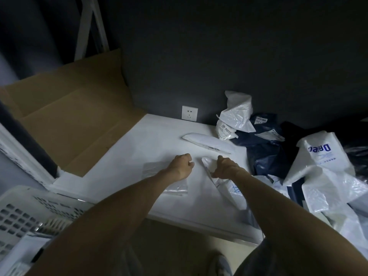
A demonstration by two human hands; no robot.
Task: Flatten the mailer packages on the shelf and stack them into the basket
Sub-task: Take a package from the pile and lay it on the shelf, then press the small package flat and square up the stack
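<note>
White mailer (227, 191) is gripped at its creased edge by right hand (226, 167), fingers curled round it, on shelf (155, 140). Left hand (182, 166) is curled beside it, hold unclear. Film is best smoothed outward from fingertips before basket (12, 216).

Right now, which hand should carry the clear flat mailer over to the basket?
Left, probably. The left hand is over the clear flat mailer, and the basket sits low on that side. The right hand grips the white mailer, farther from the basket.
</note>
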